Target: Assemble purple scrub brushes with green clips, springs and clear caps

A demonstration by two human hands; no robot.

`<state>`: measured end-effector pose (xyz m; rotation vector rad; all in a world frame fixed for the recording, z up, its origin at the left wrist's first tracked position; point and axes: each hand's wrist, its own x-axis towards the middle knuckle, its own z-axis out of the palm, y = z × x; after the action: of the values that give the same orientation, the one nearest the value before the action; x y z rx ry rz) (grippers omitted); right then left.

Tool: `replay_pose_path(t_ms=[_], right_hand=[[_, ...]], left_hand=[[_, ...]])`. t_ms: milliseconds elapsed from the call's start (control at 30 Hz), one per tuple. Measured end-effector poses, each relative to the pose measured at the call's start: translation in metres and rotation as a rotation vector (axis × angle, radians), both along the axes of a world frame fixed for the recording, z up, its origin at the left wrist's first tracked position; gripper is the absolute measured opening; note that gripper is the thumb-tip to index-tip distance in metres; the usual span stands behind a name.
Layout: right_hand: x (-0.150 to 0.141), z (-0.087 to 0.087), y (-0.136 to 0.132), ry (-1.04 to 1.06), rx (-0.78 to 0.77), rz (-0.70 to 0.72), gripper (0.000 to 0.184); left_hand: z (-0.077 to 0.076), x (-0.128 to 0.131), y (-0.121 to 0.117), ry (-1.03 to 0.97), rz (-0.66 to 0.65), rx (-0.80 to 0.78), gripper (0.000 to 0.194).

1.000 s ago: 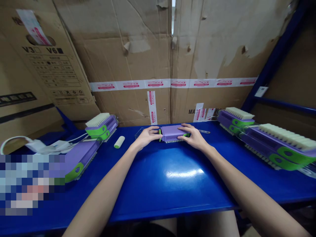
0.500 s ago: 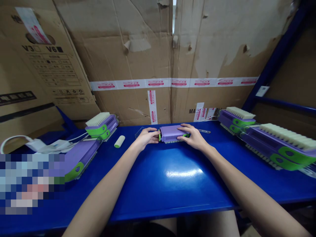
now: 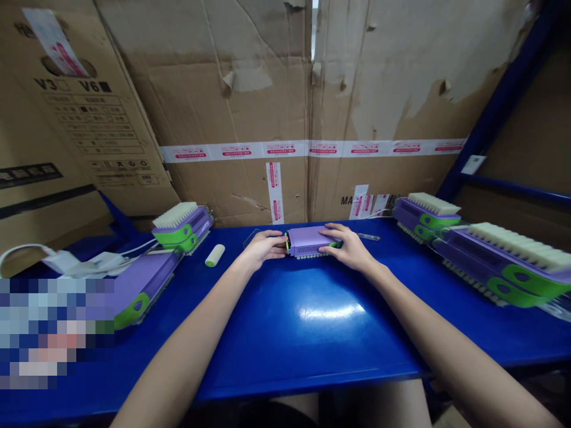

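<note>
A small purple block with green ends (image 3: pixel 307 241) lies on the blue table (image 3: pixel 312 333) near the back, its bristle side facing down. My left hand (image 3: pixel 263 246) grips its left end with fingers curled. My right hand (image 3: pixel 348 245) lies over its right end, fingers bent around it. A clear plastic piece (image 3: pixel 250 239) sits just behind my left hand.
A row of purple-and-green brushes (image 3: pixel 160 261) runs along the left, another row (image 3: pixel 482 252) along the right. A small white-and-green roller (image 3: pixel 215 255) lies left of my left hand. White cable and paper (image 3: pixel 75 261) lie far left. Cardboard boxes (image 3: pixel 276 107) wall the back.
My left hand has closed in tighter on the block's left end. The block and my right hand have barely moved.
</note>
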<state>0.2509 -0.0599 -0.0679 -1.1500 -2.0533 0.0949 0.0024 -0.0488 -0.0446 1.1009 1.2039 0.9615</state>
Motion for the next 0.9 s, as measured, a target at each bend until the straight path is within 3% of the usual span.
replay_pose_path(t_ms=[167, 467, 633, 800, 900], right_hand=[[-0.001, 0.000, 0.000, -0.002, -0.004, -0.003, 0.040], [0.000, -0.001, 0.000, -0.003, -0.003, -0.012, 0.041], [0.000, 0.000, 0.000, -0.010, -0.011, -0.019, 0.042], [0.000, -0.002, 0.002, -0.005, 0.004, -0.012, 0.042], [0.002, -0.003, 0.003, 0.013, 0.002, -0.026, 0.043]], left_hand=[[-0.001, 0.004, -0.002, -0.013, 0.029, -0.003, 0.058], [0.003, 0.012, -0.010, 0.059, 0.067, 0.020, 0.024], [0.002, 0.012, -0.008, 0.121, 0.035, 0.039, 0.020], [-0.003, 0.013, -0.005, 0.237, -0.114, 0.079, 0.026], [-0.003, 0.011, -0.004, 0.364, -0.094, 0.158, 0.030]])
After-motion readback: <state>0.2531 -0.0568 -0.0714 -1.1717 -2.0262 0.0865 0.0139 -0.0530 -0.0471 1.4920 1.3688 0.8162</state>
